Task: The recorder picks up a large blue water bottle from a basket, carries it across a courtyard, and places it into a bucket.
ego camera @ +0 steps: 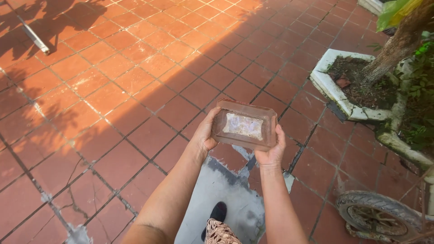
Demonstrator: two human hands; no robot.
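Both bare forearms reach forward from the near edge of the view, converging on a reddish-brown rectangular clay brick with a pale, whitish patch in its recessed face. The left hand cups the brick's left end, thumb up along the edge and palm against the side; its grip is pressed closed on the brick. The right hand supports the right end from below and behind, fingers wrapped up the side, its grip likewise clamped on the brick. The brick is held flat-face up toward the camera, slightly tilted, in mid-air above the floor, roughly centre of the view.

Below lies a floor of square terracotta-red tiles with dark joints, sunlit at left and shaded toward the right. Directly under the arms a grey cement patch covers some tiles, and a dark shoe stands on it beside a patterned trouser leg. At far right, a white-edged concrete planter holds soil and a rough tree trunk, with green leaves nearby. At near right sits a worn rubber wheel. A pale pipe lies on the tiles at far left.
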